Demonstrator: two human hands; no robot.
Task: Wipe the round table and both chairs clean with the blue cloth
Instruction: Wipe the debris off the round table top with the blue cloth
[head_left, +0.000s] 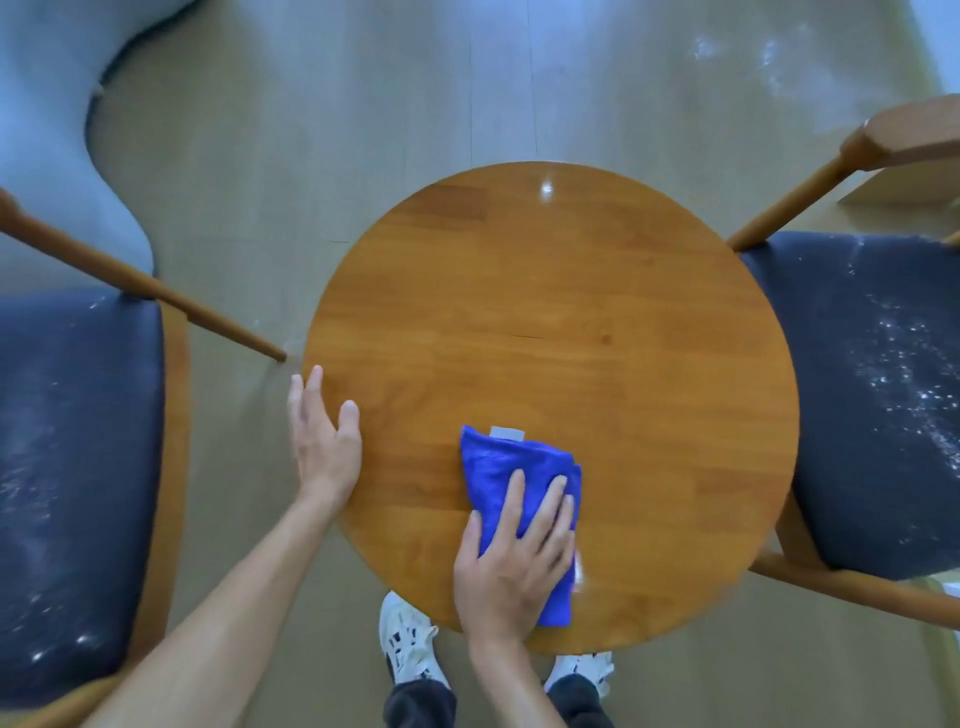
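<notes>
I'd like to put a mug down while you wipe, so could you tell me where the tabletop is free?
The far half of the round table is bare, and so is its right side, toward the dusty right chair seat. The near part is taken: the right hand presses the blue cloth flat, and the left hand rests on the left rim.

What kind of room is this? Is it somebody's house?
Probably a sitting or dining corner indoors, maybe a home or a café; I can't tell which. A small round wooden table stands between two cushioned wooden chairs on a wood-look floor.
</notes>
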